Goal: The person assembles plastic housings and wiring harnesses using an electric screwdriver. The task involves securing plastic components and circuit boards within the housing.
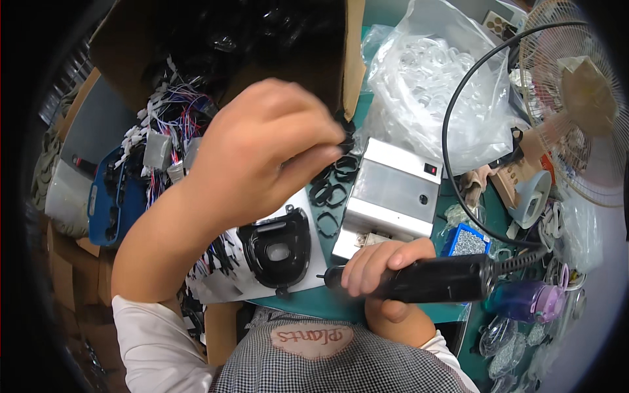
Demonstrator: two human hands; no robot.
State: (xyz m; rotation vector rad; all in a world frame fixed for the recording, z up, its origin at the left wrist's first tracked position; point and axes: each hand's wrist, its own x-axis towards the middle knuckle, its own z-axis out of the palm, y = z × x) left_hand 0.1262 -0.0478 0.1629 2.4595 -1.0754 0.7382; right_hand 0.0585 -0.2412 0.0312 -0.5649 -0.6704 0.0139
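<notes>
My right hand (386, 265) is wrapped round a black electric screwdriver (436, 278), which lies nearly level with its thin bit pointing left. My left hand (262, 147) is raised higher, its thumb and fingers pinched together and slightly blurred. Whether anything small is between its fingertips cannot be made out. Below it a glossy black plastic housing (276, 249) with an oval opening lies on a white sheet (313, 255). A silver-white box with a red switch (393, 193), like a screw feeder, stands just beyond my right hand.
Several black rings (327, 194) lie beside the silver box. Bundled wires (173, 121) and a cardboard box (354, 56) of black parts are at left and back. A clear bag (432, 98), a blue screw tray (468, 241), a fan (576, 98) and a purple bottle (524, 301) stand right. A black cable (447, 124) loops there.
</notes>
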